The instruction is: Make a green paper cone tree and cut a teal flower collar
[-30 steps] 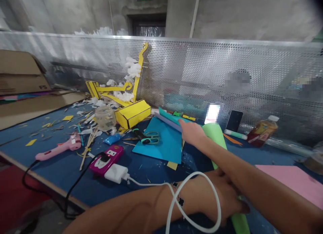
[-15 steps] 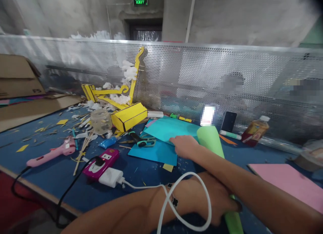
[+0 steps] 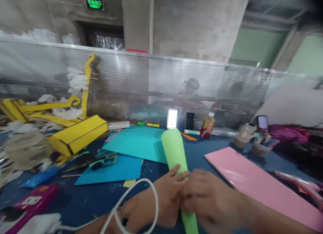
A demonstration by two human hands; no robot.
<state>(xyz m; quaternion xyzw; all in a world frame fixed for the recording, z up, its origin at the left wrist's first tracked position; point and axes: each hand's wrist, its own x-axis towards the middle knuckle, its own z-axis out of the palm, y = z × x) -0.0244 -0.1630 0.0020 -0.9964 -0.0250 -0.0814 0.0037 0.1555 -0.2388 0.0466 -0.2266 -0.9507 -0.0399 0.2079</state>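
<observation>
A rolled sheet of light green paper (image 3: 174, 146) stretches away from me, forming a tapered tube. My left hand (image 3: 169, 197), with a bracelet at the wrist, wraps over its lower half, fingers across the top. My right hand (image 3: 209, 197) is beside it, slightly blurred, its bent fingers closed against the right side of the tube and touching my left hand. Fingertip contact is partly hidden. To the left lie turquoise sheets (image 3: 136, 143) and a blue sheet (image 3: 113, 170), with scissors (image 3: 101, 160) on top. A white cable (image 3: 153, 190) loops in front of my left forearm.
Pink sheet (image 3: 252, 177) lies at right. A drink bottle (image 3: 207, 125), phone (image 3: 189, 121) and glue stick (image 3: 192, 132) are near the perforated metal screen (image 3: 156, 82). At left are a yellow box form (image 3: 80, 134), plastic jar (image 3: 26, 150) and magenta power strip (image 3: 35, 203).
My right hand has left the turquoise sheet and come back to the green tube beside my left hand; my arms no longer cross. The view has swung to the right.
</observation>
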